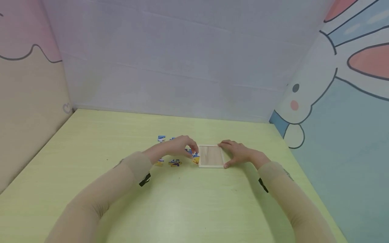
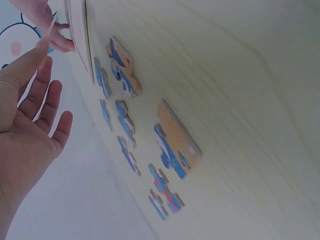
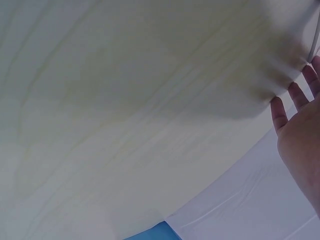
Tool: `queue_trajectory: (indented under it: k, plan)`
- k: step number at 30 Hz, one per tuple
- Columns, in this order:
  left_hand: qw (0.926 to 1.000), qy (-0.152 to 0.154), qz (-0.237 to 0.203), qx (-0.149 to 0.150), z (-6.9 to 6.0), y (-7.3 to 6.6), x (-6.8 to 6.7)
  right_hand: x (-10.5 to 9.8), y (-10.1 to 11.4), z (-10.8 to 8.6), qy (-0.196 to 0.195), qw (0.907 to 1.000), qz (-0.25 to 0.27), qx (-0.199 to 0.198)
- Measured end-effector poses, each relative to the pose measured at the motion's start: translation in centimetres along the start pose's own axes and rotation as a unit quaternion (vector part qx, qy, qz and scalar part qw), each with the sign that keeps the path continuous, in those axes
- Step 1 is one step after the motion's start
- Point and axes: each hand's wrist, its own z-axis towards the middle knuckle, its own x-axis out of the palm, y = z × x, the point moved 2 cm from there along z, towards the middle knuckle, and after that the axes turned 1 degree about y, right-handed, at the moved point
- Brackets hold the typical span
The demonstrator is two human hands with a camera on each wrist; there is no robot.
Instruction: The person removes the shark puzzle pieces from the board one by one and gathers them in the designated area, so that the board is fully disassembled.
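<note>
Between its thumb and fingers my left hand (image 1: 182, 145) pinches a blue and yellow jigsaw puzzle piece (image 1: 196, 158), at the left edge of a shallow wooden puzzle tray (image 1: 211, 166). The left wrist view shows that piece (image 2: 52, 25) thin and edge-on, above the table. My right hand (image 1: 238, 153) rests at the tray's right side, thumb by the near corner and fingers spread toward the far one. In the right wrist view the fingers of the right hand (image 3: 302, 115) touch down beside the tray's edge. The tray's bare wooden bottom shows.
Loose puzzle pieces lie left of the tray, among them a dark blue and yellow piece (image 1: 175, 163) and a blue and white piece (image 1: 161, 138). The left wrist view shows a larger orange and blue piece (image 2: 176, 145). Walls border the pale yellow table (image 1: 182, 209).
</note>
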Motion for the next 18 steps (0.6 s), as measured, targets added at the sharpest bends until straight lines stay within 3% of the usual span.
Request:
queue_trajectory:
  k: [11, 18]
  plan:
    - [0.9987, -0.017, 0.015, -0.046, -1.9, 1.7, 0.8, 0.0, 0.4, 0.1, 0.002, 1.0, 0.007, -0.007]
    - [0.9971, -0.025, 0.05, -0.051, -2.5, 3.1, 1.2, 0.0, 0.6, 0.5, 0.006, 0.9999, 0.011, -0.008]
